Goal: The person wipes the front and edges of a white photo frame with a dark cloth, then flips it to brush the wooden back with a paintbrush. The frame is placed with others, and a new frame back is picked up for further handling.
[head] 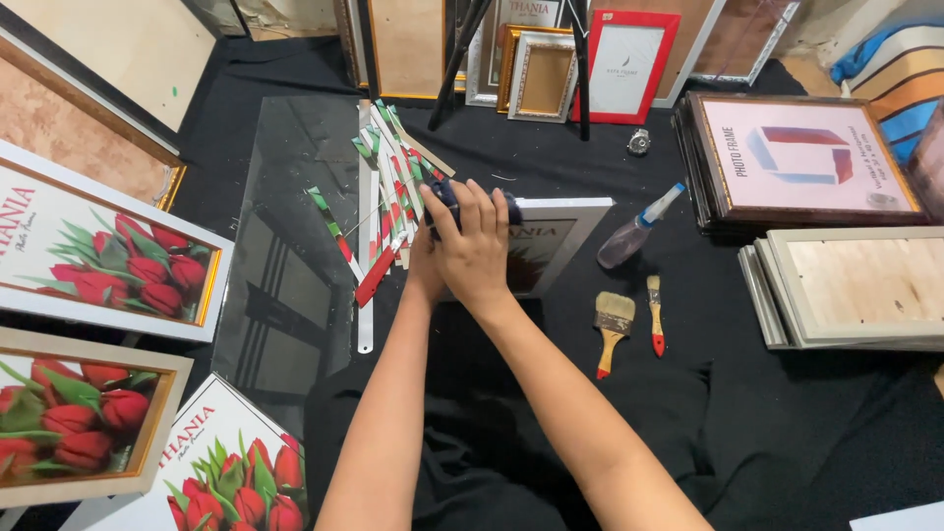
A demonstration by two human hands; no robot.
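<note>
My right hand (pixel 478 246) lies on top of my left hand (pixel 425 267), both pressed down on a white picture frame (pixel 570 228) with a flower print that lies on the black cloth. A dark blue cloth (pixel 450 193) shows under my right fingers; which hand grips it is hard to tell. The left hand is mostly hidden under the right. Just to the left lies a heap of cut paper strips (pixel 391 197) in red, green and white, partly on a sheet of glass (pixel 290 246).
A spray bottle (pixel 634 234), a wide brush (pixel 614 324) and a small red-handled brush (pixel 655 315) lie right of the frame. Stacks of frames (pixel 801 162) sit at the right, more lean at the back (pixel 543 77), and tulip-print frames (pixel 108 261) lie at the left.
</note>
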